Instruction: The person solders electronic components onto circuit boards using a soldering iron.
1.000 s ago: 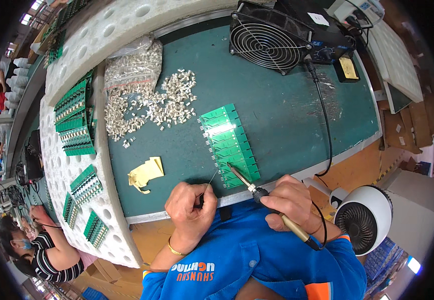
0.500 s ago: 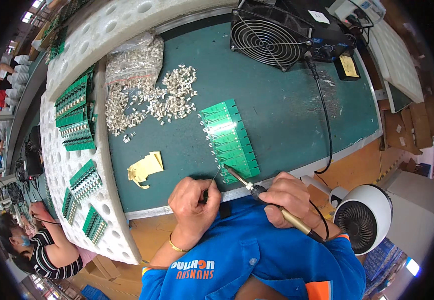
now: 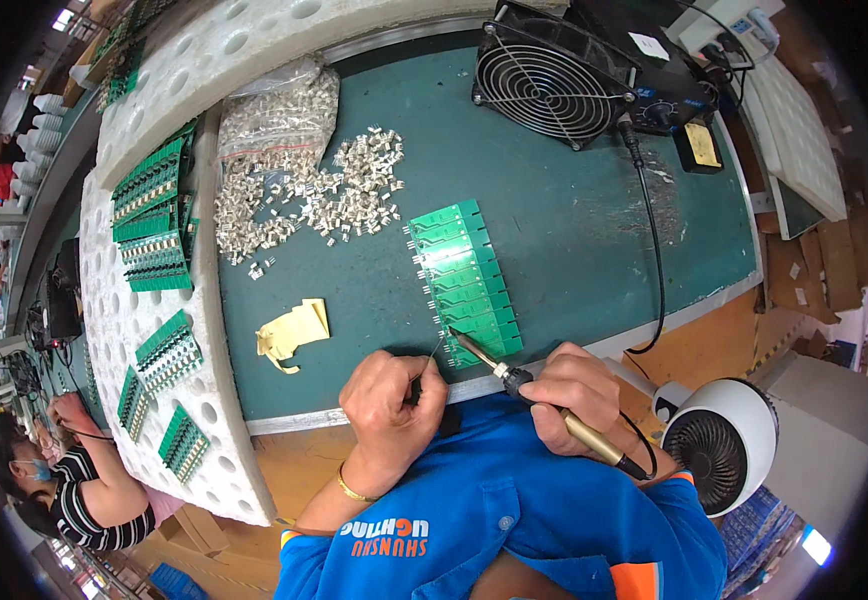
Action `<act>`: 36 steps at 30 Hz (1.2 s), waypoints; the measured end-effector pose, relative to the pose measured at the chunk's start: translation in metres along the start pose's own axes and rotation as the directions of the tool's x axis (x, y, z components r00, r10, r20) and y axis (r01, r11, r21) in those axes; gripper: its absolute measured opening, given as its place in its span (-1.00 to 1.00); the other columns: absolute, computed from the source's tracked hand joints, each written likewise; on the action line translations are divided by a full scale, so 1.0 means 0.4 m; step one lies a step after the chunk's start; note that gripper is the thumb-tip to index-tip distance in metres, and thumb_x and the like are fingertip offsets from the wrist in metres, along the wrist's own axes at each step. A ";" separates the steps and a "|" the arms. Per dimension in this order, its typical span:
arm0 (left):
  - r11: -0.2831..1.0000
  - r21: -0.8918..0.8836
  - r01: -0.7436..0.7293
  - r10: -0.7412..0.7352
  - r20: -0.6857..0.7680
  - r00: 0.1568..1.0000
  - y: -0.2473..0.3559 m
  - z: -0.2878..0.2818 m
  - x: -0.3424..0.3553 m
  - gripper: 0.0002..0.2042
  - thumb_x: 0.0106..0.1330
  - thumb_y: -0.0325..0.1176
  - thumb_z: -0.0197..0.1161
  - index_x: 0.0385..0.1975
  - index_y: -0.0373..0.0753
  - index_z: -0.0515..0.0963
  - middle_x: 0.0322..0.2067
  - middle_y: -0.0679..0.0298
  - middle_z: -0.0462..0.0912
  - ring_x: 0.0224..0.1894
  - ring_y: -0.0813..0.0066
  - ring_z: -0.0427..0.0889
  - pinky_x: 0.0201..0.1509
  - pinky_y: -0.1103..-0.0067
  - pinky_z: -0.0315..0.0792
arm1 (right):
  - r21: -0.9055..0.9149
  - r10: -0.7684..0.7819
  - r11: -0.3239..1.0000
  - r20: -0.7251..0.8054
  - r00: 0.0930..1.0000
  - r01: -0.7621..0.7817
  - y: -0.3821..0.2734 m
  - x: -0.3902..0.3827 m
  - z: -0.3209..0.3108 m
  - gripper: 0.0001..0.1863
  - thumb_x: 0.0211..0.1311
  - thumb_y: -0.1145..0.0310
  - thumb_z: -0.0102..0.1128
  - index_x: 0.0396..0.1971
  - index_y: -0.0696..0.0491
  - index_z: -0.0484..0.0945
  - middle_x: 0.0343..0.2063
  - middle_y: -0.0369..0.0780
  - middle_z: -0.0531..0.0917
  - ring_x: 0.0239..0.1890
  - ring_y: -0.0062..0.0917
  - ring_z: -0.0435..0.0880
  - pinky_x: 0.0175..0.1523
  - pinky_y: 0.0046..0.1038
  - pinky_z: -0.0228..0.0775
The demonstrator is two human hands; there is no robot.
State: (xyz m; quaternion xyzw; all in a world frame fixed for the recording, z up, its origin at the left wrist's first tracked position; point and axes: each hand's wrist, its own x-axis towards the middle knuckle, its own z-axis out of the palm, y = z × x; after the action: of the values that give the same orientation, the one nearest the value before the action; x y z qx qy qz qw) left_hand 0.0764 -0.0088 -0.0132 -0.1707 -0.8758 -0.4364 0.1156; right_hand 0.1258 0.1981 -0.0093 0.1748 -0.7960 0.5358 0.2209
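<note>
A green circuit board panel (image 3: 466,285) lies on the bench in front of me, with small white connector pins sticking out along its left edge. My right hand (image 3: 576,392) is closed around the handle of a soldering iron (image 3: 594,438), whose tip meets the panel near its close left corner. Thin solder wire (image 3: 439,346) runs from the pinched fingers of my left hand (image 3: 392,408) toward that same tip. Whether the wire touches the tip is too fine to tell. Left of the panel lies a torn yellow piece of paper or tape (image 3: 294,332).
Loose white connectors (image 3: 359,185) spill from a clear plastic bag (image 3: 279,115). Finished-looking boards (image 3: 169,355) stand in white foam (image 3: 219,440) at left. A black fan (image 3: 549,85), soldering station (image 3: 659,110) and yellow sponge (image 3: 700,147) sit far right; the iron's cord (image 3: 654,250) crosses the bench edge.
The whole view has shifted slightly. Both hands keep their grips, and the iron's tip stays at the panel's near left part with the solder wire beside it.
</note>
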 end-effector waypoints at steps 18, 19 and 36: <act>0.999 0.018 -0.043 0.043 -0.001 0.999 0.009 0.016 0.014 -0.87 -0.05 -0.65 0.34 -0.62 -0.30 0.52 -0.71 0.26 0.38 -0.71 0.44 0.36 -0.62 0.53 0.23 | -0.071 -0.035 0.997 0.040 0.999 0.038 -0.004 0.002 -0.001 -0.83 0.03 0.46 0.35 -0.32 0.11 0.63 -0.61 -0.25 0.56 -0.62 -0.45 0.53 -0.46 -0.43 0.38; 0.999 0.022 -0.043 0.043 -0.002 0.999 0.009 0.017 0.015 -0.87 -0.06 -0.65 0.34 -0.62 -0.30 0.52 -0.71 0.26 0.38 -0.71 0.44 0.36 -0.62 0.53 0.23 | -0.071 -0.035 0.997 0.040 0.999 0.038 -0.003 0.002 -0.001 -0.83 0.03 0.46 0.35 -0.32 0.11 0.63 -0.61 -0.25 0.56 -0.62 -0.45 0.53 -0.46 -0.43 0.38; 1.000 -0.010 -0.024 0.024 0.025 0.999 0.011 0.015 0.011 -0.88 -0.04 -0.64 0.35 -0.62 -0.30 0.53 -0.70 0.26 0.41 -0.70 0.47 0.37 -0.62 0.55 0.23 | -0.049 -0.089 0.995 0.070 0.994 0.092 -0.001 -0.009 -0.006 -0.71 0.22 0.21 0.34 -0.25 0.14 0.62 -0.61 -0.27 0.57 -0.62 -0.49 0.55 -0.48 -0.45 0.36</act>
State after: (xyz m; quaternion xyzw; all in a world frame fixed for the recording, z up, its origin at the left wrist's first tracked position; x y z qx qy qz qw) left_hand 0.0737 -0.0007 -0.0118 -0.1870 -0.8731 -0.4369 0.1091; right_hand 0.1295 0.2002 -0.0100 0.2229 -0.8080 0.4980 0.2223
